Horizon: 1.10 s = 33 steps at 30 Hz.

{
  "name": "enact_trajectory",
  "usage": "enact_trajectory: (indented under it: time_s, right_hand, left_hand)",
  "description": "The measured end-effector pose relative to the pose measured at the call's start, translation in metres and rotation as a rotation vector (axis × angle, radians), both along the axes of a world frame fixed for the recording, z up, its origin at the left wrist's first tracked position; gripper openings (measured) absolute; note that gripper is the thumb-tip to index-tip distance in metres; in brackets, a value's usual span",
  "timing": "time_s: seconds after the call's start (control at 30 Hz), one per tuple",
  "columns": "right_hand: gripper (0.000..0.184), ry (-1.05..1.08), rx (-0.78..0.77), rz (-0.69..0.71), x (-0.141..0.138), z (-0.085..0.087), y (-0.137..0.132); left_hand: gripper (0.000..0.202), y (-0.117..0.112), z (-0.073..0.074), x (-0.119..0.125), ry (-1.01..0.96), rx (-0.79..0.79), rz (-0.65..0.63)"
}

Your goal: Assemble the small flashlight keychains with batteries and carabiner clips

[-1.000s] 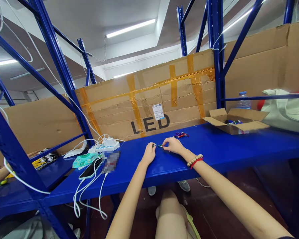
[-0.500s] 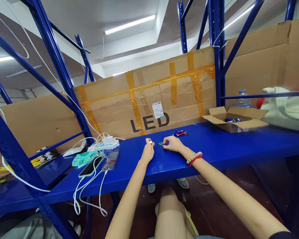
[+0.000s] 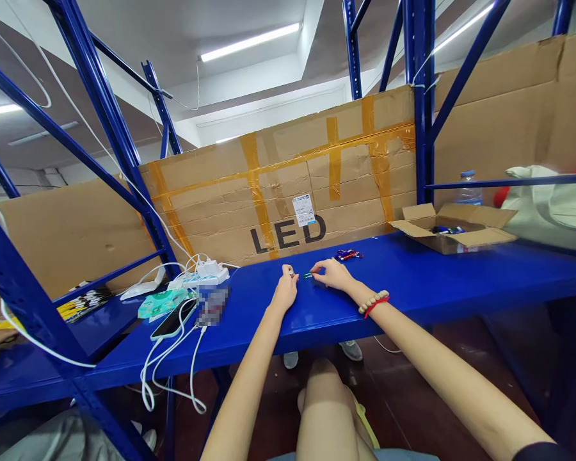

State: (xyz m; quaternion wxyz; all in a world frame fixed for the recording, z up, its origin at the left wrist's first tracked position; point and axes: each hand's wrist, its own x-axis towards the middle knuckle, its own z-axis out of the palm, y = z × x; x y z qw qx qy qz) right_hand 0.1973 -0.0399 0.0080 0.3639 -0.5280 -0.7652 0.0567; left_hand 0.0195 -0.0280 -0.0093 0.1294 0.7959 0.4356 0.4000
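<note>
My left hand [image 3: 285,291] is closed above the blue tabletop [image 3: 317,314], its fingers curled round a small pale piece that barely shows. Opposite it, a short gap away, my right hand [image 3: 335,275] makes a pinch. Thumb and forefinger grip a small shiny green metallic piece [image 3: 308,276], which points towards the left hand; its exact kind is too small to tell. Just behind the right hand lies a little pile of shiny red and purple metallic pieces [image 3: 349,255].
An open cardboard box [image 3: 454,240] with small dark and blue pieces stands at right, near a bottle [image 3: 469,189] and pale bag [image 3: 552,211]. At left are a phone [image 3: 174,319], power strip [image 3: 201,275], and looping white cables. A cardboard panel [image 3: 211,198] and blue posts border the table.
Both hands stay nearly in place. The pale piece in my left hand shows less than before, and the right hand's fingers have shifted slightly left with the green piece.
</note>
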Motion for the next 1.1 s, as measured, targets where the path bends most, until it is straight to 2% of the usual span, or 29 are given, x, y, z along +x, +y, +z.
enact_trajectory:
  time_s: [0.13, 0.2, 0.37, 0.77, 1.0, 1.1]
  right_hand:
    - [0.024, 0.244, -0.017, 0.144, -0.003, -0.005, 0.009]
    - [0.026, 0.326, -0.015, 0.191, -0.005, -0.005, 0.011]
    - [0.025, 0.327, -0.033, 0.273, -0.006, -0.005, 0.011]
    - [0.024, 0.332, -0.077, 0.299, -0.004, -0.002, 0.007]
    - [0.037, 0.465, -0.153, 0.357, -0.003, 0.000, 0.009]
    - [0.043, 0.523, -0.240, 0.388, -0.001, 0.001, 0.011]
  left_hand:
    - [0.004, 0.001, 0.001, -0.001, 0.226, 0.042, -0.068]
    - [0.002, 0.003, 0.000, -0.001, 0.279, 0.068, -0.092]
    - [0.013, 0.007, -0.002, 0.000, 0.331, 0.088, -0.087]
    - [0.021, 0.001, 0.002, 0.001, 0.334, 0.068, -0.045]
    - [0.022, -0.013, 0.008, 0.002, 0.280, -0.025, -0.104]
    - [0.021, -0.017, 0.009, 0.003, 0.278, 0.012, -0.117]
